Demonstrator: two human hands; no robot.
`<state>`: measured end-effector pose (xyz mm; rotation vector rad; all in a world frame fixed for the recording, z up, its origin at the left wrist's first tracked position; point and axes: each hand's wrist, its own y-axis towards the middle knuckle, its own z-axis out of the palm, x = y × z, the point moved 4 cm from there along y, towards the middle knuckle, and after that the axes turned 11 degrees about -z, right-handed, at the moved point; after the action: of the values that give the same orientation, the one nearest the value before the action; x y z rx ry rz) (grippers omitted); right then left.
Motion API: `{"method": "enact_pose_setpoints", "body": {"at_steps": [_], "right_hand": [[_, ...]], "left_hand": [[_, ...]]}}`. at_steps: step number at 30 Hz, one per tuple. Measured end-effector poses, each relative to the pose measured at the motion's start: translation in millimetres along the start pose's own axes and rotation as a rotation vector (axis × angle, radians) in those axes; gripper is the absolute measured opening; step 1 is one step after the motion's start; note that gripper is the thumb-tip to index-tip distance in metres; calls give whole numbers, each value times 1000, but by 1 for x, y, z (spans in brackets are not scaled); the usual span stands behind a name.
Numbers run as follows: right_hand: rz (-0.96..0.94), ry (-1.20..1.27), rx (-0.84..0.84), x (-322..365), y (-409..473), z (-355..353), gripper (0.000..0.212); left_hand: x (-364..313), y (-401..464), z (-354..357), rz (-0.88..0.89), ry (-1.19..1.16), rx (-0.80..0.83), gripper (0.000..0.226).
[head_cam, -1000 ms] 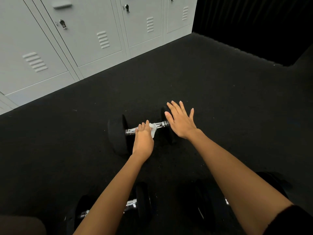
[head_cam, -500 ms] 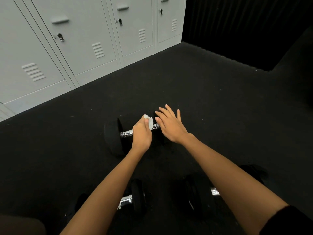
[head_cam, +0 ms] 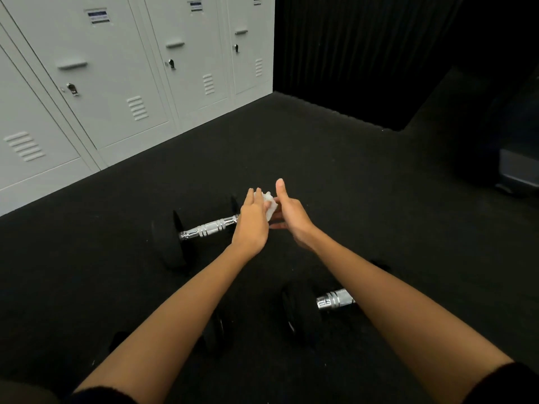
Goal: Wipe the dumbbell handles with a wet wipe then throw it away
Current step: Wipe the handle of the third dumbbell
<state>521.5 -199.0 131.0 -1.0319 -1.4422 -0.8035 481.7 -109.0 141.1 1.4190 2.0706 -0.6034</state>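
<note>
I can read no text from here. Small white labels with a dark blue band sit at the top of the locker [head_cam: 96, 91] doors, one [head_cam: 99, 16] on the nearest full door, but their print is too blurred.

Dumbbell handle [head_cam: 210, 228] — bright chromed metal, ridged and glossy; its end weights [head_cam: 166, 239] matt black. Wipe [head_cam: 269, 204] soft, crumpled white. Floor [head_cam: 335, 176] — dark, matt, grainy. Lockers [head_cam: 116, 83] smooth painted metal.
</note>
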Motion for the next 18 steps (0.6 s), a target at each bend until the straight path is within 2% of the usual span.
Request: {"method": "enact_pose_setpoints", "body": {"at_steps": [3, 6, 12, 15, 18], "right_hand": [[-4, 79, 4, -4, -12, -20, 45], [32, 133, 10, -10, -23, -34, 31], [137, 214, -119, -21, -45, -57, 24], [172, 180, -191, -34, -56, -65, 24], [153, 74, -190, -46, -65, -72, 27]], "left_hand": [[-10, -16, 15, 90, 35, 76, 58], [-16, -31, 28, 73, 37, 144, 61], [-23, -51, 53, 52, -72, 219, 66], [-26, -58, 62, 39, -103, 242, 65], [-19, -64, 73, 39, -97, 297, 68]]}}
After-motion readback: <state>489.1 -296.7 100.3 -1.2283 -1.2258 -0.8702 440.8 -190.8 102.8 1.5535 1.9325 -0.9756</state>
